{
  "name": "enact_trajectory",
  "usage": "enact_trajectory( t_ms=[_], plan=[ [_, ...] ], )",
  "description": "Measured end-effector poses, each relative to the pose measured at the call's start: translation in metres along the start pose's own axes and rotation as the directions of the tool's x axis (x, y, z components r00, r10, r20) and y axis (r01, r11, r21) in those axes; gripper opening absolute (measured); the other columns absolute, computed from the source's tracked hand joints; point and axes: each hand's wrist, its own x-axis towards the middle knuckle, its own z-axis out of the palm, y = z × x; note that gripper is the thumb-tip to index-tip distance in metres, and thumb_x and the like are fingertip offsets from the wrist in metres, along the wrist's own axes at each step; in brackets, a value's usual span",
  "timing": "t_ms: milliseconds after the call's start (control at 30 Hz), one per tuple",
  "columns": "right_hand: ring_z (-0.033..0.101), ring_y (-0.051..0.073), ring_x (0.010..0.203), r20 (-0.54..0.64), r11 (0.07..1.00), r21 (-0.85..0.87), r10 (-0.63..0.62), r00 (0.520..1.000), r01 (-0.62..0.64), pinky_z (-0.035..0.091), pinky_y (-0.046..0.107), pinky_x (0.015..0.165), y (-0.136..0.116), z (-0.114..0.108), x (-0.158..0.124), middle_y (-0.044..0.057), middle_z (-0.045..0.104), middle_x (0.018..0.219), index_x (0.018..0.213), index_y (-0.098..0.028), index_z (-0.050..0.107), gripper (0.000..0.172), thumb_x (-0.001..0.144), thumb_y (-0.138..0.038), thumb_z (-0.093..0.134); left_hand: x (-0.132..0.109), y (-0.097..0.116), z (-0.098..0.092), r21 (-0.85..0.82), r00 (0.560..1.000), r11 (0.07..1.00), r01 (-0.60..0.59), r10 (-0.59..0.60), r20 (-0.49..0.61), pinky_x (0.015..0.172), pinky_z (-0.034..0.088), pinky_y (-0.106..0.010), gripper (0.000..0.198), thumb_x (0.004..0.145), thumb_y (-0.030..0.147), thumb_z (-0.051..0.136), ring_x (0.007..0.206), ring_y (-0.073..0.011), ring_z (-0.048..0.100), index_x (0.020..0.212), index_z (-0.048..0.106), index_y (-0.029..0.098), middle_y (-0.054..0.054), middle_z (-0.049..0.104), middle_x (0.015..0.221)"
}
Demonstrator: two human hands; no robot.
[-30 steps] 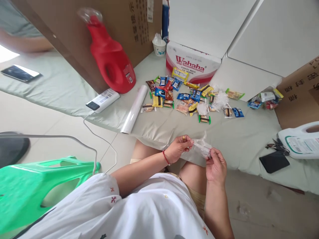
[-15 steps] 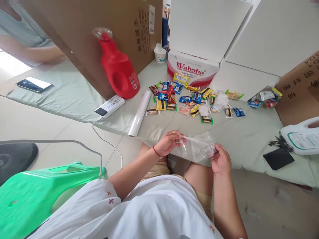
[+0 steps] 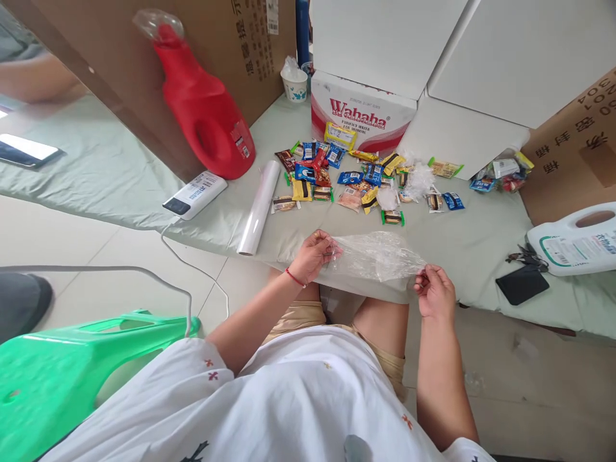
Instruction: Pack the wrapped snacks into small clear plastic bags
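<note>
A piece of thin clear plastic film [image 3: 380,255] is stretched, wrinkled, between my two hands just over the table's front edge. My left hand [image 3: 314,255], with a red string at the wrist, pinches its left end. The right end is gripped between the thumb and fingers of my right hand [image 3: 434,290]. Whether the film is a bag or a single sheet I cannot tell. Beyond it lies a spread of small wrapped snacks [image 3: 350,197] in blue, yellow, red and green, with crumpled clear plastic [image 3: 419,181] among them. A shiny white roll [image 3: 258,208] rests to the left.
A red jug [image 3: 206,115] stands left, near a white power bank [image 3: 195,194] with a cable. At the back are a Wahaha box [image 3: 360,109] and a paper cup [image 3: 294,86]. A white jug [image 3: 577,240] and black wallet [image 3: 522,284] lie right. A green stool [image 3: 58,372] is lower left.
My hands have moved apart, my left hand leftward and my right hand slightly rightward. The film between them is now pulled out wider. The camera view has shifted a little.
</note>
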Motion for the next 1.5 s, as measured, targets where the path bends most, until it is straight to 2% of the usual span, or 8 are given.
enact_trajectory(
  t_ms=[200, 333, 500, 700, 833, 1200, 1367, 1500],
  plan=[
    [0.055, 0.013, 0.063, -0.013, 0.938, -0.310, -0.166, 0.986, 0.154, 0.042, 0.024, 0.052, 0.007, -0.007, 0.015, 0.001, 0.063, 0.078, 0.086, -0.020, 0.064, 0.052, 0.068, -0.065, 0.082, 0.002, 0.006, -0.001, 0.008, 1.000, 1.000, -0.001, 0.001, -0.018, 0.071, 0.058, -0.026, 0.037, 0.080, 0.035, 0.081, 0.075, -0.0127, 0.073, 0.088, 0.048, 0.021, 0.002, 0.067, 0.082],
    [0.056, 0.019, 0.082, 0.087, 0.590, -0.644, -0.576, 0.813, 0.487, 0.048, 0.035, 0.077, 0.009, 0.002, 0.000, 0.008, 0.066, 0.095, 0.093, -0.020, 0.069, 0.047, 0.093, -0.066, 0.058, 0.002, 0.003, 0.001, 0.035, 1.000, 0.999, -0.002, 0.002, -0.019, 0.072, 0.057, -0.025, 0.038, 0.081, 0.038, 0.081, 0.077, -0.0129, 0.073, 0.088, 0.048, 0.021, 0.002, 0.068, 0.084],
    [0.054, 0.026, 0.092, 0.400, 0.375, -0.724, -0.456, 0.795, 0.579, 0.046, 0.042, 0.090, 0.030, 0.031, -0.015, 0.010, 0.065, 0.093, 0.094, -0.021, 0.075, 0.051, 0.089, -0.070, 0.062, 0.005, -0.001, 0.002, 0.030, 1.000, 1.000, -0.003, 0.004, -0.011, 0.073, 0.057, -0.026, 0.040, 0.080, 0.042, 0.082, 0.081, -0.0148, 0.074, 0.088, 0.049, 0.020, 0.000, 0.067, 0.086],
    [0.057, 0.023, 0.087, 0.382, 0.403, -0.703, -0.481, 0.789, 0.586, 0.045, 0.037, 0.084, 0.036, 0.057, -0.026, 0.006, 0.064, 0.085, 0.084, -0.021, 0.070, 0.034, 0.098, -0.050, 0.059, -0.022, -0.009, 0.005, 0.050, 0.985, 0.985, -0.164, 0.166, -0.049, 0.093, 0.059, -0.036, 0.068, 0.073, 0.051, 0.089, 0.141, -0.0290, 0.052, 0.125, 0.054, 0.025, -0.013, 0.052, 0.149],
    [0.060, 0.020, 0.081, 0.406, 0.437, -0.655, -0.485, 0.775, 0.616, 0.046, 0.033, 0.079, 0.025, 0.071, -0.049, 0.003, 0.064, 0.085, 0.083, -0.022, 0.067, 0.025, 0.098, -0.041, 0.060, -0.040, -0.022, 0.016, 0.274, 0.969, 0.937, -0.218, 0.241, -0.053, 0.105, 0.053, -0.042, 0.102, 0.061, 0.042, 0.098, 0.153, -0.0361, 0.036, 0.146, 0.045, 0.026, -0.017, 0.035, 0.164],
    [0.058, 0.023, 0.090, 0.504, 0.324, -0.630, -0.522, 0.689, 0.706, 0.046, 0.035, 0.075, 0.024, 0.071, -0.082, 0.006, 0.063, 0.092, 0.090, -0.024, 0.067, 0.016, 0.099, -0.032, 0.057, -0.040, -0.026, 0.065, 0.433, 0.961, 0.858, -0.275, 0.257, 0.100, 0.101, 0.049, -0.039, 0.068, 0.064, 0.036, 0.096, 0.130, -0.0304, 0.054, 0.121, 0.062, 0.022, -0.013, 0.055, 0.137],
    [0.056, 0.025, 0.091, 0.572, 0.228, -0.639, -0.498, 0.652, 0.735, 0.047, 0.038, 0.076, 0.023, 0.072, -0.090, 0.008, 0.065, 0.092, 0.099, -0.025, 0.072, 0.016, 0.099, -0.030, 0.057, -0.030, -0.023, 0.076, 0.390, 0.985, 0.913, -0.118, 0.058, 0.162, 0.075, 0.047, -0.029, 0.029, 0.076, 0.037, 0.083, 0.084, -0.0170, 0.060, 0.089, 0.065, 0.019, -0.004, 0.065, 0.096],
    [0.061, 0.025, 0.098, 0.580, 0.333, -0.588, -0.462, 0.671, 0.737, 0.051, 0.039, 0.085, 0.022, 0.067, -0.090, 0.009, 0.070, 0.100, 0.088, -0.024, 0.070, 0.020, 0.101, -0.032, 0.057, -0.013, -0.025, 0.080, 0.207, 0.995, 0.978, 0.030, -0.050, 0.091, 0.059, 0.036, -0.023, 0.019, 0.077, 0.026, 0.073, 0.060, -0.0088, 0.045, 0.075, 0.056, 0.019, 0.005, 0.052, 0.068]
  ],
)
